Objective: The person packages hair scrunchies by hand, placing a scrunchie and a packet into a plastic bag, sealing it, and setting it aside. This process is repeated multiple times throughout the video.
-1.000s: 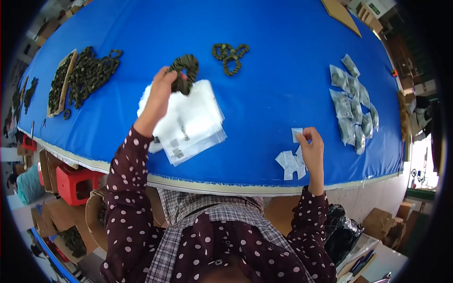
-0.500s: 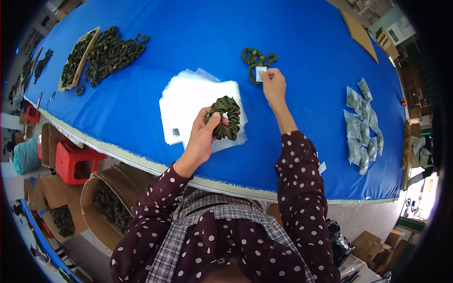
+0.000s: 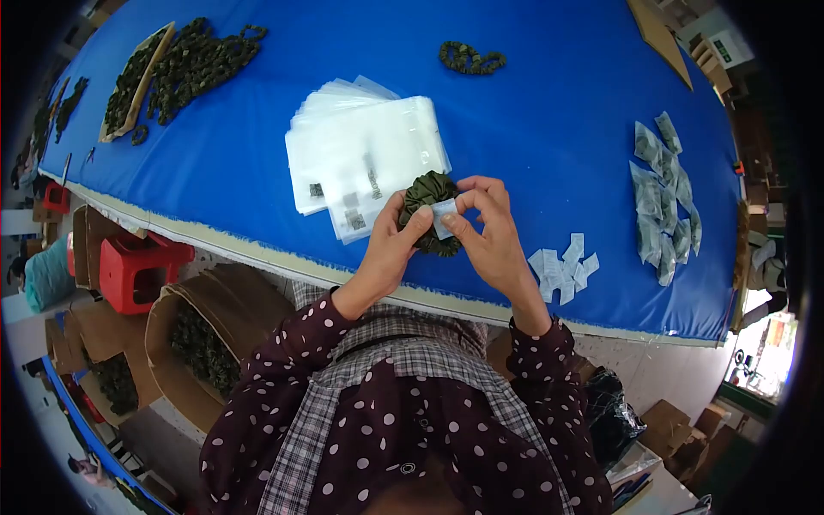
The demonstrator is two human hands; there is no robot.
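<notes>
Close to the table's front edge, my left hand (image 3: 386, 253) pinches dark green gathered scrunchies (image 3: 429, 187) between thumb and fingers. My right hand (image 3: 493, 240) meets it from the other side, its thumb and fingers closed on a small white label (image 3: 443, 218) that lies against the green fabric. Just beyond my hands is a fanned stack of clear plastic bags (image 3: 360, 142) with small dark print. Beside my right wrist, several loose white labels (image 3: 562, 270) are scattered. More green scrunchies (image 3: 470, 60) lie farther out on the blue table (image 3: 541, 137).
Filled clear packets (image 3: 661, 206) lie in a group at the right. A large heap of scrunchies (image 3: 202, 73) spreads beside a shallow cardboard tray (image 3: 137, 86) at the far left. Below the table edge stand a red stool (image 3: 129, 275) and an open cardboard box (image 3: 184, 343).
My right hand has come back from the far scrunchies with the label, bringing it to my left hand. Fewer scrunchies lie out there. My left hand has moved off the bags toward me.
</notes>
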